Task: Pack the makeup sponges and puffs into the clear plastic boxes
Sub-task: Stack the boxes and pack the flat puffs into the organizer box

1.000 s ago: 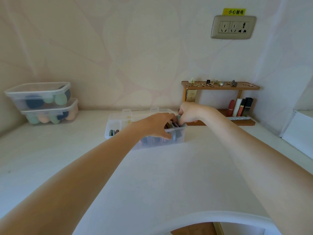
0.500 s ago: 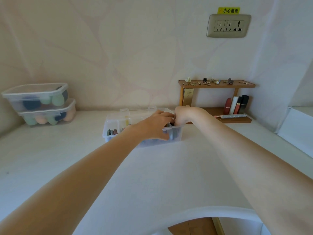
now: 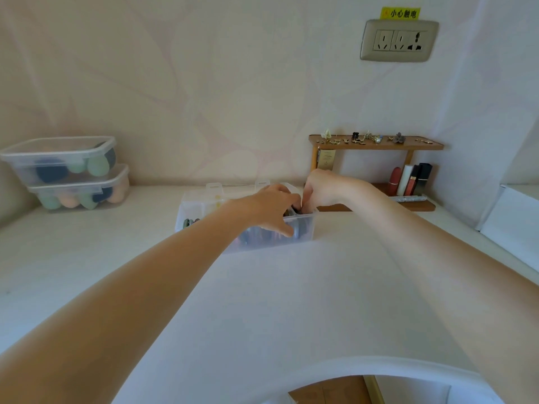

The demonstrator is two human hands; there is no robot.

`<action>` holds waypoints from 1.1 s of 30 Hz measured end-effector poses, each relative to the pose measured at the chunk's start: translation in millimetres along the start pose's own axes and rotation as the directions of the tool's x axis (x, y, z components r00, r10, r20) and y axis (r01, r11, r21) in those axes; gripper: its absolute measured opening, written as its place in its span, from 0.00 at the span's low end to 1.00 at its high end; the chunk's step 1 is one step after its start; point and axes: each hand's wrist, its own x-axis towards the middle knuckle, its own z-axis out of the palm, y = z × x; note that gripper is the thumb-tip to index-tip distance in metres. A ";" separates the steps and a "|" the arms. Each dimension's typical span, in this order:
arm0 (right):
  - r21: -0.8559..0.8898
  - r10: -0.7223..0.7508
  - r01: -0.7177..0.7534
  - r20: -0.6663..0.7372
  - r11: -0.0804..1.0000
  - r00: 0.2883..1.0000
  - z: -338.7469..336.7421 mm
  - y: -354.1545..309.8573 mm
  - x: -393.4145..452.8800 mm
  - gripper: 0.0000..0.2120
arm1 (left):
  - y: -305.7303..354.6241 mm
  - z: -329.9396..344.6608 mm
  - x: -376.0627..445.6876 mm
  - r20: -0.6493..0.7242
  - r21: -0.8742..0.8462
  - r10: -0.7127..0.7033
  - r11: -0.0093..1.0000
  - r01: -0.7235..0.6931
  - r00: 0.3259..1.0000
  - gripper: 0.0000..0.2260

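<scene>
Lying long-side leftward, clear box (image 3: 303,231) holds both hands' fingertips.

Soft, even daylight; scene bright, slightly washed out, with a warm pinkish cast on the wall (image 3: 204,83). Shadows faint and diffuse, weakest below the wooden shelf (image 3: 376,144). No hard glare. Overall softness; small items on that shelf are indistinct. Wide-angle bending is pronounced toward frame edges, well away from the shelf.
</scene>
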 end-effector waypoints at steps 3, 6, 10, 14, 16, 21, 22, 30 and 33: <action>-0.058 0.063 -0.060 0.050 0.997 0.997 1.2 -9.6 -0.1 0.08 | -2.3 -3.9 4.1 0.043 0.028 -0.008 1.000 0.007 0.999 0.25; -0.067 0.093 -0.091 0.029 0.994 0.995 8.1 -9.4 -0.1 0.14 | -3.3 -2.8 10.3 0.091 0.054 -0.016 0.998 0.011 0.996 0.26; 0.047 0.108 -0.105 -0.071 0.993 0.992 17.2 -3.5 -5.5 0.07 | -1.2 -4.7 10.4 0.118 0.047 -0.020 0.999 0.015 0.993 0.25; 0.051 0.015 -0.006 -0.191 0.999 0.982 14.8 2.1 -6.7 0.08 | -10.7 -25.2 -9.4 0.036 -0.226 -0.052 0.972 0.059 0.998 0.21; 0.019 0.018 -0.014 -0.225 1.000 0.974 12.4 -0.1 -9.5 0.06 | -20.2 -37.4 -22.2 0.022 -0.336 -0.094 0.937 0.096 0.995 0.17; -0.052 0.022 -0.033 -0.209 0.998 0.978 18.0 -14.4 -14.3 0.03 | -42.4 -41.6 -52.1 -0.013 -0.366 -0.233 0.906 0.212 0.972 0.11; -0.057 0.027 -0.039 -0.202 0.998 0.979 17.6 -16.4 -15.8 0.07 | -46.9 -39.6 -57.4 -0.034 -0.354 -0.257 0.907 0.229 0.966 0.10; 0.015 0.009 -0.005 -0.280 1.000 0.960 15.1 -14.0 -16.2 0.08 | -67.0 -41.9 -87.0 -0.148 -0.286 -0.356 0.909 0.305 0.923 0.09; -0.052 0.024 -0.037 -0.237 0.998 0.971 20.8 -20.8 -18.3 0.09 | -66.6 -36.6 -94.6 -0.005 -0.272 -0.297 0.919 0.285 0.955 0.12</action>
